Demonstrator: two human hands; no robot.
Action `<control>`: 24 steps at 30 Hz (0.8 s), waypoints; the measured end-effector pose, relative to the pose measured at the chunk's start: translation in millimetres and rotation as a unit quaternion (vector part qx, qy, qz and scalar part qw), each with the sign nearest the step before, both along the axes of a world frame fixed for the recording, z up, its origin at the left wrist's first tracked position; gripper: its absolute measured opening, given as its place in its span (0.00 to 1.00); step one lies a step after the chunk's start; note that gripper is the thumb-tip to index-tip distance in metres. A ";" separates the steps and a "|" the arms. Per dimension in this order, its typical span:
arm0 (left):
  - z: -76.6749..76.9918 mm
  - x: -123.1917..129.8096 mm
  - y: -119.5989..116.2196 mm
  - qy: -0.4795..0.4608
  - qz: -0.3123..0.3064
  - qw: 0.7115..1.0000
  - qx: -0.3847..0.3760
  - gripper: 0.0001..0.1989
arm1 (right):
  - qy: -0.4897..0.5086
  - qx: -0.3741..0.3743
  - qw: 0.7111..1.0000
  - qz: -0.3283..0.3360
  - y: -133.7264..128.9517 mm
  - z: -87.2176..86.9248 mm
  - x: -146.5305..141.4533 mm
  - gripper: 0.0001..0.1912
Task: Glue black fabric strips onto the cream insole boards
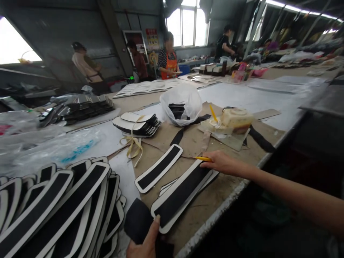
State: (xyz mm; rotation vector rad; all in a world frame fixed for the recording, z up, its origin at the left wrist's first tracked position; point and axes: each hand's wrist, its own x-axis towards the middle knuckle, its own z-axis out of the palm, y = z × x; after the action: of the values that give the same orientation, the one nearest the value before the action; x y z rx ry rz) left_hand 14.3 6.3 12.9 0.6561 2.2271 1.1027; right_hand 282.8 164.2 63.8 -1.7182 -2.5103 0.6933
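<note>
My left hand (146, 240) is at the bottom centre, its thumb on the lower end of a curved white piece with a black strip (182, 190). That piece lies on a few similar ones near the table edge. My right hand (215, 161) holds a yellow stick-like tool (203, 158) at the piece's upper end. One more white-edged black piece (159, 168) lies just to the left, flat on brown paper. A loose black piece (138, 220) is beside my left hand. Beyond my right hand stands a yellowish container (236, 120) with another yellow tool (213, 112) by it.
A large heap of black-and-white pieces (67, 208) fills the lower left. Behind are a tied stack (137, 123), a white plastic bag (181, 104) and clear plastic wrap (61, 143). The table edge (215, 218) runs along the right. Several people are in the background.
</note>
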 end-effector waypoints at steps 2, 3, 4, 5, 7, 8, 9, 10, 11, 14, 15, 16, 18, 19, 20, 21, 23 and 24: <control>-3.4 -1.5 1.9 -0.006 0.005 1.000 -0.006 0.20 | -0.012 0.001 1.000 0.000 -1.0 -0.7 -0.6 0.14; -4.3 -1.6 2.6 -0.012 0.009 1.000 -0.011 0.22 | -0.019 0.002 1.000 -0.001 -1.8 -1.2 -1.3 0.14; -5.0 -1.5 3.2 -0.019 0.013 1.000 -0.018 0.23 | -0.027 0.004 1.000 -0.003 -2.7 -2.1 -2.3 0.14; -5.6 -1.3 3.6 -0.028 0.016 0.999 -0.024 0.24 | -0.034 0.006 0.999 -0.007 -3.5 -3.6 -3.2 0.15; -7.0 -1.2 4.0 -0.046 0.021 0.998 -0.032 0.24 | -0.049 0.010 0.999 -0.013 -4.7 -7.8 -5.3 0.15; -7.8 -1.3 4.2 -0.051 0.024 0.998 -0.037 0.24 | -0.056 0.011 0.998 -0.014 -5.1 -10.3 -6.2 0.15; -8.7 -1.6 4.4 -0.052 0.030 0.997 -0.045 0.25 | -0.063 0.013 0.998 -0.015 -5.4 -12.7 -7.0 0.15; -9.5 -2.1 4.6 -0.048 0.035 0.997 -0.053 0.25 | -0.069 0.013 0.997 -0.015 -5.6 -15.0 -7.8 0.15; -10.3 -2.6 4.8 -0.040 0.039 0.997 -0.061 0.25 | -0.074 0.014 0.997 -0.015 -5.7 -16.9 -8.5 0.15; -12.8 -4.5 5.5 -0.022 0.038 0.997 -0.064 0.25 | -0.083 0.018 0.996 -0.013 -6.3 -20.5 -10.1 0.15; -13.7 -5.2 5.7 -0.025 0.033 0.998 -0.055 0.25 | -0.085 0.020 0.996 -0.013 -6.5 -21.1 -10.5 0.15; -14.7 -5.7 5.8 -0.028 0.030 0.998 -0.047 0.24 | -0.088 0.022 0.996 -0.013 -6.9 -21.7 -10.9 0.15; -16.6 -6.3 5.9 -0.038 0.026 0.998 -0.034 0.23 | -0.094 0.025 0.995 -0.014 -7.5 -23.5 -11.6 0.15; -17.5 -6.4 5.9 -0.045 0.025 0.998 -0.030 0.23 | -0.096 0.026 0.995 -0.015 -7.8 -24.8 -12.0 0.15; -18.4 -6.1 6.0 -0.055 0.027 0.998 -0.026 0.23 | -0.098 0.027 0.995 -0.016 -8.0 -26.5 -12.3 0.15; -19.2 -5.8 6.1 -0.066 0.031 0.997 -0.021 0.22 | -0.099 0.028 0.995 -0.016 -8.1 -28.3 -12.5 0.14; -20.7 -4.9 5.9 -0.087 0.037 0.995 -0.011 0.22 | -0.097 0.029 0.995 -0.016 -8.3 -31.7 -13.0 0.14; -21.4 -4.8 5.5 -0.090 0.037 0.995 -0.007 0.22 | -0.095 0.031 0.995 -0.018 -8.5 -32.8 -13.1 0.13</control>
State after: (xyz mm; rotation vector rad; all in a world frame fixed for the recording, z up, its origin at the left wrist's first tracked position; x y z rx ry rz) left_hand 9.5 11.8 -8.6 0.4529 2.1171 1.1351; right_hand 269.6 155.7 30.9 -1.8862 -2.5833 0.4646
